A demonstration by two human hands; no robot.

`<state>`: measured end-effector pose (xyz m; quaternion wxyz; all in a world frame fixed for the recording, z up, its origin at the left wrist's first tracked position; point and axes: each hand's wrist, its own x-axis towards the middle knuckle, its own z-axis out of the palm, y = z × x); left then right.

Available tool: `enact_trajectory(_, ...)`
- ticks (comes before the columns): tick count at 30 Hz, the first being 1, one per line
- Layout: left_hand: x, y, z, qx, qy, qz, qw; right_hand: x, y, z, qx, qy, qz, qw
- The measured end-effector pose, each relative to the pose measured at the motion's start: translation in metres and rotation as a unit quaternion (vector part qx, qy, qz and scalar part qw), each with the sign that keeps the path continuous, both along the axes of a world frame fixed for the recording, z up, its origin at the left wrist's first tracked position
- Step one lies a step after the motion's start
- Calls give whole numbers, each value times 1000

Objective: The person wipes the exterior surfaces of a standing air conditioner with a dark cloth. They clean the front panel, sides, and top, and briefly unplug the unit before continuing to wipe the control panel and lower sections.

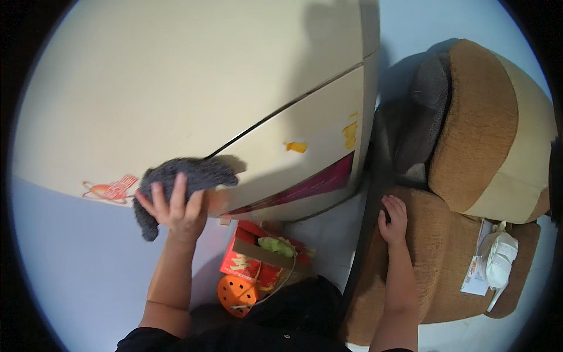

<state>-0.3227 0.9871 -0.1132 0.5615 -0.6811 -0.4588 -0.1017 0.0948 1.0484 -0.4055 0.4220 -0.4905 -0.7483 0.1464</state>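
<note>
My left hand presses a dark grey fluffy cloth flat against the lower front of a cream-coloured fridge, near the seam between its two doors. Its fingers are spread over the cloth. My right hand rests with curled fingers on the edge of a brown upholstered armchair to the right of the fridge. It holds nothing.
A red cardboard box with green stuff inside and an orange perforated round thing sit on the floor under the fridge. A white pouch and a paper lie on the chair seat. The fridge door bears yellow tape scraps and a sticker.
</note>
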Motion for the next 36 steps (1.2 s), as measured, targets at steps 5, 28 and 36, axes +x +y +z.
enact_trajectory(5, 16, -4, 12, -84, -56, 32, 994, -14, -4, 15, -106, -37, -46, 993)
enact_trajectory(28, -63, -103, 46, -379, -176, -19, 908, 56, -314, 186, -430, -201, 25, 880)
enact_trajectory(36, -108, -146, 23, -312, -476, -37, 821, -67, -237, 241, -325, -204, 165, 909)
